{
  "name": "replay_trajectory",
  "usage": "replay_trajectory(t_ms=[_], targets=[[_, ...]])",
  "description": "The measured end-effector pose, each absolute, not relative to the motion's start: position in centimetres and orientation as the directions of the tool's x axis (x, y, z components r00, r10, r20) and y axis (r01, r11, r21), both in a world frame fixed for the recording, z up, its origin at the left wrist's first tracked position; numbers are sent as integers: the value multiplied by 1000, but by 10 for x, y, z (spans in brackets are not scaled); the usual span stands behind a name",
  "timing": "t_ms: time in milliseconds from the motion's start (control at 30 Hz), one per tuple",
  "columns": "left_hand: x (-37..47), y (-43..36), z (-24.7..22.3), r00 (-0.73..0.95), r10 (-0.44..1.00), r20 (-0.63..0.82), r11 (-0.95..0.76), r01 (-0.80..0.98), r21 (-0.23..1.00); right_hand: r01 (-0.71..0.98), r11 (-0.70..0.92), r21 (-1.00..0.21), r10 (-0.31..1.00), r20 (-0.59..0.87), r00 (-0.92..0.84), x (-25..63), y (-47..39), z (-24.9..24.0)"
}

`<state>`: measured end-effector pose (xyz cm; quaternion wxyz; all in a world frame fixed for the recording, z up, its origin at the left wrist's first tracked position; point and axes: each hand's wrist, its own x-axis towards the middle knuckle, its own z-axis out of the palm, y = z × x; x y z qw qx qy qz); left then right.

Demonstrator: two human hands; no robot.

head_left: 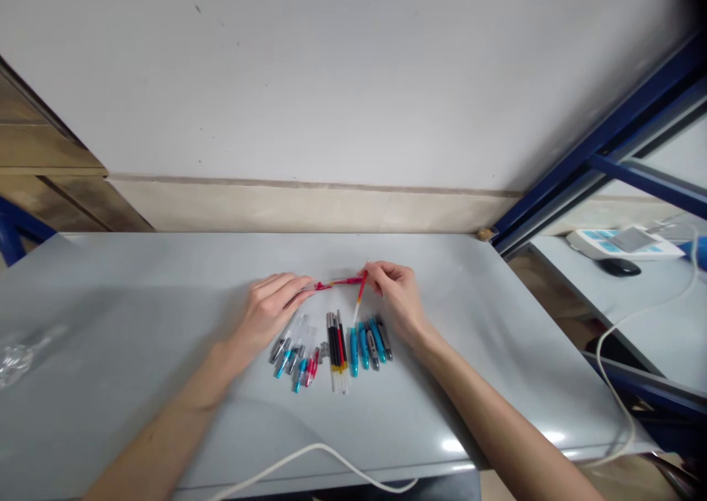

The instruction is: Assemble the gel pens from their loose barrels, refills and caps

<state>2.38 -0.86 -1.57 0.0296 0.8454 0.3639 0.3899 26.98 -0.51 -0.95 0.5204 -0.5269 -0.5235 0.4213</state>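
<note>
While the left hand [270,306] pinches a clear, red-trimmed plastic pen part [322,286], the right hand [398,293], nearer, closes its grip on the far end of a slender red refill [361,289], whose long axis slants near-left over the grey tabletop [475,287].

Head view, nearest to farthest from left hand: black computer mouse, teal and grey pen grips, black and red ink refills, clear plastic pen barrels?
1. Clear barrels: lower right.
2. Ink refills: middle group.
3. Pen grips: right of refills.
4. Black mouse: far right desk.
</note>
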Motion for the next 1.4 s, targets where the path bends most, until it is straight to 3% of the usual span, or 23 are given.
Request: replay_trajectory(t_ms=[200,500,733,900,967,1133,1233,1400], targets=[[28,-8,-17,471,655,591,-745,535,399,-135,9,-991,997,-2,83,264,-5,-18],[32,-10,-20,446,692,568,-720,479,501,-243,-15,-970,996,-36,82,260,-11,-16],[32,-12,-20,511,625,591,-780,447,439,-194,61,-979,989,34,141,260,-11,-15],[35,-14,-18,429,678,597,-734,427,528,-157,108,-982,982,80,172,256,-16,-8],[36,-14,-19,386,702,598,-711,422,562,-136,126,-983,985,108,134,253,-19,-5],[37,-14,-22,324,712,624,-699,413,584,66,206,-976,969,194,-154,249,-28,-7],[37,-18,-20,323,680,659,-727,413,548,152,272,-950,954,246,-169,247,-34,-8],[38,-23,-17,394,631,668,-769,436,468,138,249,-959,959,224,-177,246,-38,-6]])
